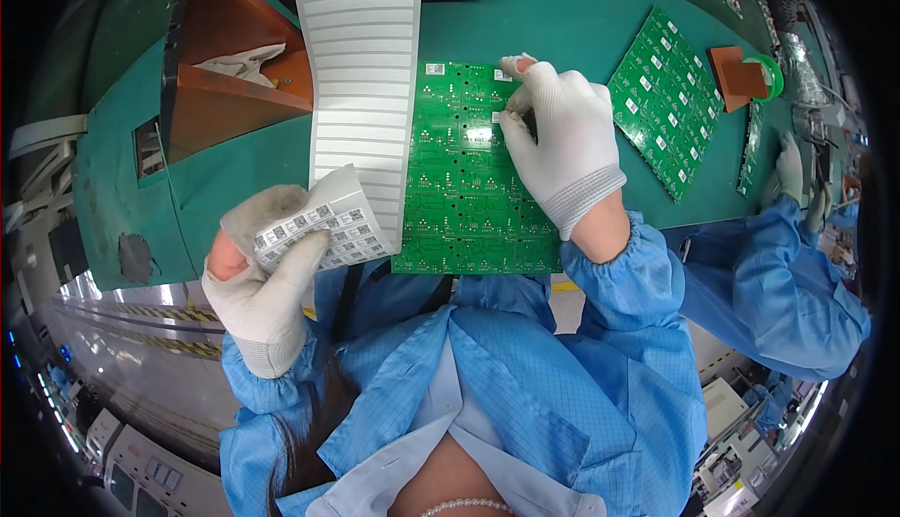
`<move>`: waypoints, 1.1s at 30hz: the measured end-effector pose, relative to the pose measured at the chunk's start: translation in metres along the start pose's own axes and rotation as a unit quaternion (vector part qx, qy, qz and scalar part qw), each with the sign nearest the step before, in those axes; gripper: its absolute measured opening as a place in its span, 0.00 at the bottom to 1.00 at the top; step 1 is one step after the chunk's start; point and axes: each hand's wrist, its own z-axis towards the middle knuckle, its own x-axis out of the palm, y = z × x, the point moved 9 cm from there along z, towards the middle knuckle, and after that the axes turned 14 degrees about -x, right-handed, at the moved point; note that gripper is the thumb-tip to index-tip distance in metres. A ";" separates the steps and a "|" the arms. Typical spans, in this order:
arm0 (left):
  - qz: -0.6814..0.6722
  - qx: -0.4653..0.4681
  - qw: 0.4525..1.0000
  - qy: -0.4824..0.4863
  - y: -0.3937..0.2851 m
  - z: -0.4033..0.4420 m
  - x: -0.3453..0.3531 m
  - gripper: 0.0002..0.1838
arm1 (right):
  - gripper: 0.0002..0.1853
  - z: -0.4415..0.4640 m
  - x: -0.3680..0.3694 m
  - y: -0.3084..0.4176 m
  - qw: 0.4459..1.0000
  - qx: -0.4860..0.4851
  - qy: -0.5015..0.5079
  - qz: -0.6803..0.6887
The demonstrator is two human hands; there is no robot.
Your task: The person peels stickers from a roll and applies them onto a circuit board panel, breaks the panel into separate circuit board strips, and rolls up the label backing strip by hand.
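In my gloved left hand (272, 269) is the curled end of a sheet of labels (333, 226), pinched between thumb and fingers. Small square printed codes show on that end. My gloved right hand (562, 128) is over the upper right part of a green circuit board panel (459, 179), thumb and forefinger drawn together at a small white label (496, 118). Whether this label is stuck down cannot be seen. Two more white labels lie on the panel's top row, one at the left corner (435, 70) and one beside my right fingers (502, 74).
A second green panel with several white labels (666, 104) lies on the green table mat (534, 11) at the right. An orange-brown bin (234, 95) holds a white cloth. A green tape roll (771, 78) stands at the far right, near a co-worker's gloved hand (789, 168).
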 end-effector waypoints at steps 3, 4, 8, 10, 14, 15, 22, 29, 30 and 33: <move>0.011 -0.005 1.000 -0.009 -0.002 0.000 0.004 0.21 | 0.23 0.000 0.000 0.015 0.995 -0.040 0.011 -0.096; 0.005 -0.006 1.000 0.002 -0.002 0.000 0.006 0.21 | 0.23 0.000 0.000 0.019 0.993 -0.040 0.013 -0.107; -0.017 -0.021 0.999 0.033 0.000 0.000 0.012 0.22 | 0.27 -0.001 -0.016 0.013 0.993 -0.029 -0.006 -0.117; -0.025 -0.044 0.998 0.039 0.002 0.000 0.017 0.23 | 0.27 -0.001 -0.036 0.023 0.993 -0.071 -0.090 -0.033; 0.001 -0.023 0.997 0.078 -0.002 -0.002 0.029 0.19 | 0.25 0.001 -0.056 0.079 0.975 -0.139 -0.051 0.165; 0.013 -0.020 0.997 0.080 -0.004 -0.004 0.032 0.18 | 0.25 0.005 -0.056 0.093 0.969 -0.173 -0.043 0.170; 0.073 -0.010 0.993 0.087 -0.007 -0.010 0.035 0.19 | 0.25 0.012 -0.043 0.121 0.955 -0.236 -0.078 0.164; 0.057 0.017 0.997 0.051 -0.008 -0.006 0.022 0.20 | 0.22 0.013 -0.044 0.089 0.954 -0.110 -0.077 0.268; 0.053 0.024 0.998 0.037 -0.010 -0.006 0.017 0.20 | 0.22 0.017 -0.040 0.071 0.960 -0.081 -0.072 0.259; 0.027 0.042 0.998 -0.027 -0.018 -0.009 -0.007 0.22 | 0.19 0.024 -0.008 0.018 0.955 0.021 -0.034 0.294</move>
